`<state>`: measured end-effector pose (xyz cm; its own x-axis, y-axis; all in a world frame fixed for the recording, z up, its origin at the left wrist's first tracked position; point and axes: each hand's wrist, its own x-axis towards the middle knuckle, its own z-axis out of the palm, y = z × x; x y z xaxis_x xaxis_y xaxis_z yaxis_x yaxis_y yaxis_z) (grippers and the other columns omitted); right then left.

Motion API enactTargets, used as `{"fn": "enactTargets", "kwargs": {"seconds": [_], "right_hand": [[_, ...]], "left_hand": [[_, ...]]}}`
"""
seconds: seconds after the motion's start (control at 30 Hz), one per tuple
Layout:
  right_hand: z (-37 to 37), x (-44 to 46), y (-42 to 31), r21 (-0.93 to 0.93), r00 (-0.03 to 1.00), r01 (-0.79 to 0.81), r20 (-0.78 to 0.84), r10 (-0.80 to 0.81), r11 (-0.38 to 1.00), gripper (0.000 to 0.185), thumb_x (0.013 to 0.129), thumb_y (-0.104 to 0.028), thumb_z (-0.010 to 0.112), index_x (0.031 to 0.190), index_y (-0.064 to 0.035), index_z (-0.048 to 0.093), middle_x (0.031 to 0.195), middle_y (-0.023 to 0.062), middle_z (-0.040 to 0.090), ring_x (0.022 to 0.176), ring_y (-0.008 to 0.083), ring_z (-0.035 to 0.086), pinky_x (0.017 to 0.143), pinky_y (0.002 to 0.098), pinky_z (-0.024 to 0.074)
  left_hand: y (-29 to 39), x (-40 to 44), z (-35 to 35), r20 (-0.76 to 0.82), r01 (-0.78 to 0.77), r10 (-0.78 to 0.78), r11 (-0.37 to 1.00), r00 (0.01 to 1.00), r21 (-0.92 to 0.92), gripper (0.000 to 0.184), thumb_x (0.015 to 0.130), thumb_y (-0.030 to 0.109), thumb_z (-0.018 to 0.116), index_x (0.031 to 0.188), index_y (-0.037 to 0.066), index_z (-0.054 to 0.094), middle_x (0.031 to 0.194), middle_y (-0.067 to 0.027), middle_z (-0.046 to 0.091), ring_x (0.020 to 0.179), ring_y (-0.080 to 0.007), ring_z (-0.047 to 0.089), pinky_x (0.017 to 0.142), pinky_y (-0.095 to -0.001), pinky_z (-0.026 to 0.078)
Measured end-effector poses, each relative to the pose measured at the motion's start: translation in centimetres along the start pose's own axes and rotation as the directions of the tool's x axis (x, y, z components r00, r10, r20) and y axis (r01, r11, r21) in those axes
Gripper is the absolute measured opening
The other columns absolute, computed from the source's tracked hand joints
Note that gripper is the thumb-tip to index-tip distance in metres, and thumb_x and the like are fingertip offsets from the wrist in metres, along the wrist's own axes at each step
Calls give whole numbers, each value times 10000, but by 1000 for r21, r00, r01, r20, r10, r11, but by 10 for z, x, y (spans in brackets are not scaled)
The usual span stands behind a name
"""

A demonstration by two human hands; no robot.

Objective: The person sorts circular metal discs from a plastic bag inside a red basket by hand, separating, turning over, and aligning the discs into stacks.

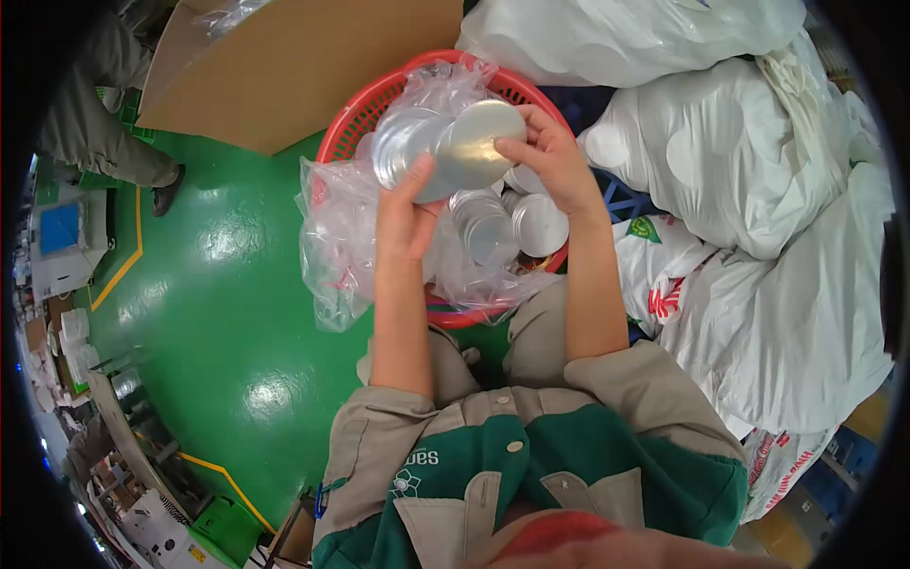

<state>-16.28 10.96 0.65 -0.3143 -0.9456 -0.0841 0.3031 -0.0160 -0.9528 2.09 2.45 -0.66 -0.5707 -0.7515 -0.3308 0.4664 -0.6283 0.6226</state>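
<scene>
My left hand (408,213) is closed on a fanned stack of thin silver metal discs (403,142), its thumb lying on their lower edge. Between the thumb and fingers of my right hand (555,161), I grip one shiny round disc (479,142) by its right edge; it overlaps the right side of the stack. Both hands are above a red plastic basket (349,112) lined with a clear plastic bag (341,247). More discs (488,232) lie in loose piles inside the basket, below my hands.
A large cardboard box (294,66) stands behind the basket. Bulging white sacks (720,152) are piled on the right, some showing round shapes. Another person's leg (114,123) is at the upper left on the green floor (227,256). Machinery (161,531) lines the lower left.
</scene>
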Motion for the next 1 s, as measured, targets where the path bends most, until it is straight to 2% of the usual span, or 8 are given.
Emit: {"fn": "enactTargets", "kwargs": {"seconds": [0.13,0.2,0.3,0.43,0.57,0.73,0.87,1.0], "right_hand": [[-25,-7,-2,-362,974,-115,142,176,925,280,810,-122,654,1064,-53,558,893,-1,626,805,71,561,743,236,440],[-26,-5,15,-699,903,-22,294,315,715,329,799,-126,657,1101,-60,545,902,26,641,802,84,576,740,253,451],[-2,-8,36,-866,883,80,291,367,494,438,716,-88,681,1138,-50,572,937,117,663,842,217,633,756,335,475],[-1,-6,29,-885,901,70,254,352,460,379,682,-84,696,1050,-32,622,914,138,657,860,264,631,752,372,471],[-17,-5,18,-688,935,-5,254,246,726,226,776,-120,668,962,-2,614,827,48,624,781,116,563,723,270,450],[2,-12,-26,111,999,-53,10,52,992,181,832,-125,650,982,-42,591,867,-28,590,775,62,546,693,217,448],[15,-1,-4,-194,999,29,47,-20,980,233,828,-144,667,1005,-27,570,876,-1,596,786,65,545,696,209,441],[14,2,-2,-84,999,0,-38,-3,996,234,834,-124,661,1025,-27,566,915,20,615,828,69,563,743,213,450]], "left_hand": [[36,-3,-9,-134,-137,154,982,979,128,451,834,78,631,1237,-37,464,1196,-177,551,1109,-311,552,909,-451,509],[38,-9,-10,-108,-175,181,983,977,62,492,820,45,636,1260,-32,431,1210,-197,527,1109,-333,548,910,-477,509],[35,-10,-4,-86,-139,145,988,986,71,498,814,35,639,1264,-11,429,1214,-179,524,1107,-330,550,899,-488,512],[26,-6,-5,-90,-52,57,997,994,61,489,822,42,632,1267,3,433,1210,-165,532,1108,-309,553,909,-472,508],[21,-1,-12,-61,-19,18,1000,998,-5,476,829,49,625,1263,4,434,1212,-169,533,1108,-316,553,894,-472,515],[17,-2,-6,-45,3,-5,999,999,-36,478,788,24,665,1225,24,471,1146,-139,571,1046,-289,587,834,-449,544],[9,-6,4,34,57,-57,998,998,11,449,827,84,654,1234,30,473,1156,-126,574,1042,-260,590,853,-431,538],[13,-11,16,154,119,-91,976,984,-181,454,922,231,502,1277,-33,401,1243,-180,512,1150,-310,521,953,-504,463]]}}
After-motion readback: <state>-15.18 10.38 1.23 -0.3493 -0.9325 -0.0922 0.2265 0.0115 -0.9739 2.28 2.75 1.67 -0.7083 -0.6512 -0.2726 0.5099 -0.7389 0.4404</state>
